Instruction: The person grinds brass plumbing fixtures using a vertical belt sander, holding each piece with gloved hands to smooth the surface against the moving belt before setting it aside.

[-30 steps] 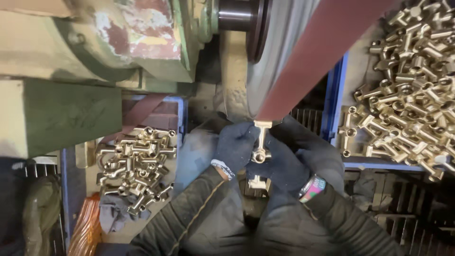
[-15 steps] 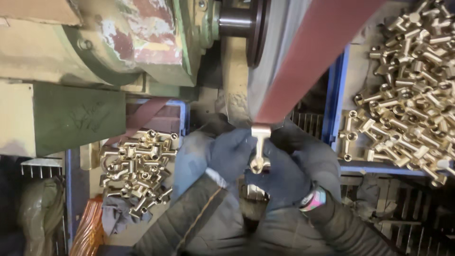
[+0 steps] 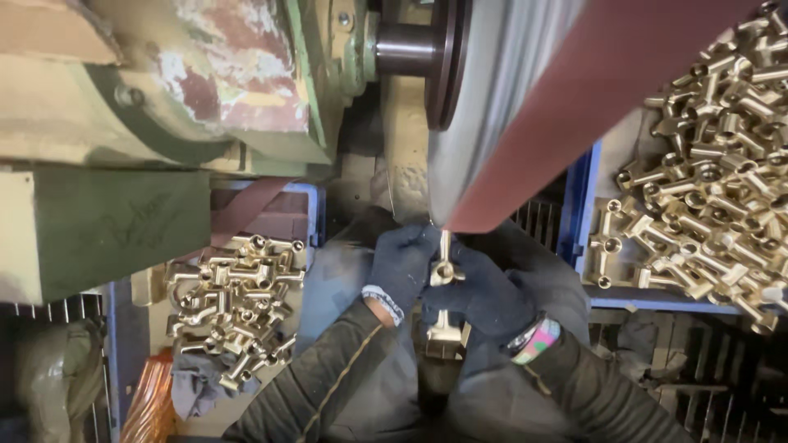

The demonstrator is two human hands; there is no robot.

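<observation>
both gloved hands, left hand (image 3: 400,271) and right hand (image 3: 484,291), hold tight one brass fitting (image 3: 444,283), its top end touching the red sanding belt (image 3: 574,107).

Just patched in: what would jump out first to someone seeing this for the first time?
Centre frame, the left hand and right hand, both in dark gloves, grip a brass fitting with its top end against the reddish sanding belt sweeping down from upper right. Piles of brass fittings fill a bin at far right and another at lower left.
</observation>
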